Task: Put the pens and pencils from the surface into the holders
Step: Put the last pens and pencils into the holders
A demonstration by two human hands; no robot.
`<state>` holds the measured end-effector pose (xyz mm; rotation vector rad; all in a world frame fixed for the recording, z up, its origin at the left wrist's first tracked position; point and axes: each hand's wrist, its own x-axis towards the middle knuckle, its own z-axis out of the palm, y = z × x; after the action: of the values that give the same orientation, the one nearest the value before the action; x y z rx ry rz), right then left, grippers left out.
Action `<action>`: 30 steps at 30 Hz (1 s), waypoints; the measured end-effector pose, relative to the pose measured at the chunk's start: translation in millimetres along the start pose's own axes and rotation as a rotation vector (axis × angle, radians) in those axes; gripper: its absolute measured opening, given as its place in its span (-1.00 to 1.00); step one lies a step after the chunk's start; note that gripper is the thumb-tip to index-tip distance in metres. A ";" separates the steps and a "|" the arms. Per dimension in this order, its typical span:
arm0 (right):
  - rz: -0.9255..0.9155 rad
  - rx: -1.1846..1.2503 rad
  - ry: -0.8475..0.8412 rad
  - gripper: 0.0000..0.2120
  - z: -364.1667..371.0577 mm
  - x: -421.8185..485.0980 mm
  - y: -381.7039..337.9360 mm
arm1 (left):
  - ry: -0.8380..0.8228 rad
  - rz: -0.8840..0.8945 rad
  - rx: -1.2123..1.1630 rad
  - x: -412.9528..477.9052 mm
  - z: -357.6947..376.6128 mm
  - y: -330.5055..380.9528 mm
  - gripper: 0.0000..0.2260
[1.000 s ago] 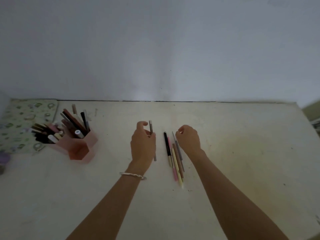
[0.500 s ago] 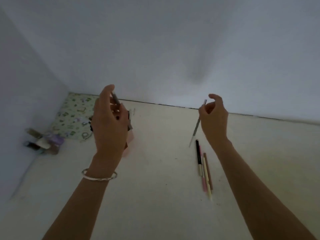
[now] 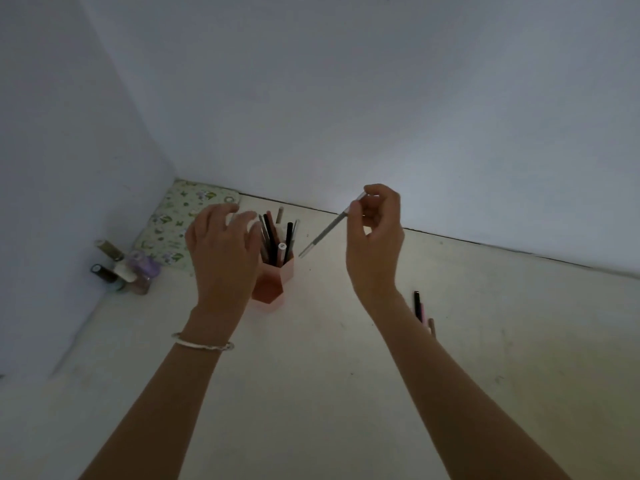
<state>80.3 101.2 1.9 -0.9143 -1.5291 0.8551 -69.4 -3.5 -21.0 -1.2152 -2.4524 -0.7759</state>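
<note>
A pink hexagonal holder (image 3: 274, 283) stands on the pale surface, stuffed with several pens and markers (image 3: 277, 237). My left hand (image 3: 223, 252) hovers at the holder's left side with its fingers spread and nothing visible in it; it hides part of the holder. My right hand (image 3: 375, 237) pinches the top end of a thin grey pencil (image 3: 323, 233), which slants down and left, its tip just right of the holder's rim. A few pens (image 3: 419, 306) still lie on the surface to the right, mostly hidden behind my right forearm.
A patterned green pad (image 3: 180, 220) lies in the back left corner. Several small bottles (image 3: 121, 268) cluster against the left wall. Walls close off the back and left. The surface (image 3: 311, 375) in front of the holder is bare.
My left hand reached the holder and no longer shows the grey pencil it held. My right hand carried its pencil left toward the holder. The view swung left.
</note>
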 end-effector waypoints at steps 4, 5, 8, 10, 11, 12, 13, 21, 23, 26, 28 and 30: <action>-0.105 -0.022 -0.076 -0.80 29.5 -9.9 -2.8 | 0.169 -0.066 -0.136 7.0 -20.9 -8.0 -0.79; -0.130 -0.055 -0.114 -0.81 35.5 -12.4 -0.5 | 0.182 -0.077 -0.156 8.2 -24.7 -8.7 -0.79; -0.180 -0.204 -0.308 -0.86 47.2 -25.3 14.8 | 0.170 -0.113 -0.230 10.3 -32.2 -6.3 -0.78; -0.252 -0.319 -0.426 -0.84 50.4 -36.6 24.2 | 0.151 -0.133 -0.285 8.8 -34.0 -0.9 -0.77; -0.304 -0.370 -0.456 -0.80 49.2 -40.9 27.2 | 0.142 -0.131 -0.307 7.3 -33.9 3.6 -0.76; -0.335 -0.393 -0.455 -0.75 46.3 -42.3 28.0 | 0.132 -0.121 -0.325 5.2 -32.9 9.7 -0.75; -0.333 -0.382 -0.418 -0.71 41.1 -40.7 27.0 | 0.118 -0.106 -0.343 2.9 -31.3 18.0 -0.74; -0.036 -0.332 0.011 -0.64 -63.1 22.0 24.4 | -0.357 -0.005 -0.464 -41.6 30.5 128.8 -0.82; 0.042 -0.358 0.054 -0.65 -97.5 24.5 31.3 | -0.558 -0.056 -0.445 -64.2 55.9 152.1 -0.82; 0.147 -0.413 0.093 -0.67 -138.8 16.4 44.7 | -0.777 -0.077 -0.380 -93.2 86.4 180.2 -0.79; 0.181 -0.465 0.103 -0.70 -162.4 7.5 55.0 | -0.847 -0.075 -0.324 -107.4 100.9 198.8 -0.79; 0.204 -0.499 0.100 -0.73 -178.9 -3.3 64.9 | -0.877 -0.071 -0.267 -115.1 109.9 210.4 -0.78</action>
<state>264.4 134.2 -33.6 -1.4727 -1.6090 0.5615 165.3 91.7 -94.8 -1.8838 -3.1486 -0.6942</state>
